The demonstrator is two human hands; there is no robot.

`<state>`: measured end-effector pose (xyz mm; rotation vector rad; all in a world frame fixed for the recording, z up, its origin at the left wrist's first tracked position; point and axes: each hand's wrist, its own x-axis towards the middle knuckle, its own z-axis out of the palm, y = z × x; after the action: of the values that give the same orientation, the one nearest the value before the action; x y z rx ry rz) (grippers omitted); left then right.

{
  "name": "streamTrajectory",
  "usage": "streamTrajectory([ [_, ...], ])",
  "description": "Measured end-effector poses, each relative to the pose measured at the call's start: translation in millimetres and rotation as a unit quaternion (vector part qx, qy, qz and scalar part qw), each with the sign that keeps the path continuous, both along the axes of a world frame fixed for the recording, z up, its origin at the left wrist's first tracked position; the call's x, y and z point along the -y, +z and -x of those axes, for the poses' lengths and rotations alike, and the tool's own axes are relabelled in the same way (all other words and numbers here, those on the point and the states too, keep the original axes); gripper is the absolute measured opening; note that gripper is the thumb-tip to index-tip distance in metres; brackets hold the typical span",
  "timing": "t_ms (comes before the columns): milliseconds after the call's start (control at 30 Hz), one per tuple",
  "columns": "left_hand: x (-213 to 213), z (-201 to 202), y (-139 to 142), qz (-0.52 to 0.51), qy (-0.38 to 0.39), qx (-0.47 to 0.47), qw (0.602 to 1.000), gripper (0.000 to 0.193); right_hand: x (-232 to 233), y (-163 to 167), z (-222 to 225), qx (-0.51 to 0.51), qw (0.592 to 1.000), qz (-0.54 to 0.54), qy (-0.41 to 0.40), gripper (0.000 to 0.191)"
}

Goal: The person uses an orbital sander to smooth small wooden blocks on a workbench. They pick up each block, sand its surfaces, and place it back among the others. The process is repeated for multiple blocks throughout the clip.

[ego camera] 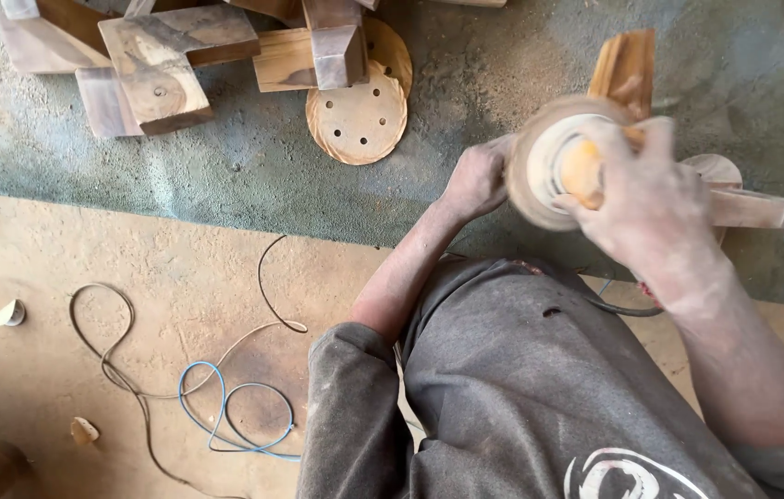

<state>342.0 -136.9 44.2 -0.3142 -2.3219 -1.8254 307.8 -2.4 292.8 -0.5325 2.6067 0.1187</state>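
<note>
My right hand (655, 199) grips an orange-bodied disc sander (554, 166) whose round pad faces up toward me, dusty and blurred. My left hand (477, 177) is closed at the left rim of that pad, touching it. Behind the tool lies a cross-shaped wooden piece (753, 208), with one arm (625, 63) pointing away and a round wooden part (716, 168) partly hidden by my right hand. Both hands and forearms are coated in sawdust.
Several wooden blocks (156, 69) are piled at the top left, beside round sanding discs with holes (357, 120). Thin cables, one blue (226, 407), loop over the dusty floor at the lower left. Small wood chips (9, 314) lie there. My grey shirt fills the bottom.
</note>
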Motion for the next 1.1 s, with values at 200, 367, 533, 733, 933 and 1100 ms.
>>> streamTrajectory([
  [200,-7,-12,-10,0.045,-0.015,0.038,0.998,0.036,-6,-4,-9,-0.026,0.999,0.008,0.045,0.081],
  [367,-10,-13,-8,0.096,-0.047,0.058,0.993,0.032,-35,-13,-15,-0.074,0.996,-0.001,0.048,0.079],
  [533,-6,-14,10,0.053,-0.041,0.009,0.998,0.045,-62,-18,-15,-0.068,0.998,-0.016,0.000,0.087],
  [733,-1,-13,23,0.048,-0.034,-0.005,0.998,0.044,-76,-17,-20,-0.082,0.996,-0.017,-0.038,0.090],
  [933,1,-14,21,0.050,-0.050,-0.013,0.997,0.045,-96,-16,-19,-0.128,0.989,0.034,-0.060,0.089],
  [1100,1,-13,17,0.102,-0.065,0.020,0.992,0.045,-135,-32,-16,-0.113,0.980,0.046,-0.157,0.089],
])
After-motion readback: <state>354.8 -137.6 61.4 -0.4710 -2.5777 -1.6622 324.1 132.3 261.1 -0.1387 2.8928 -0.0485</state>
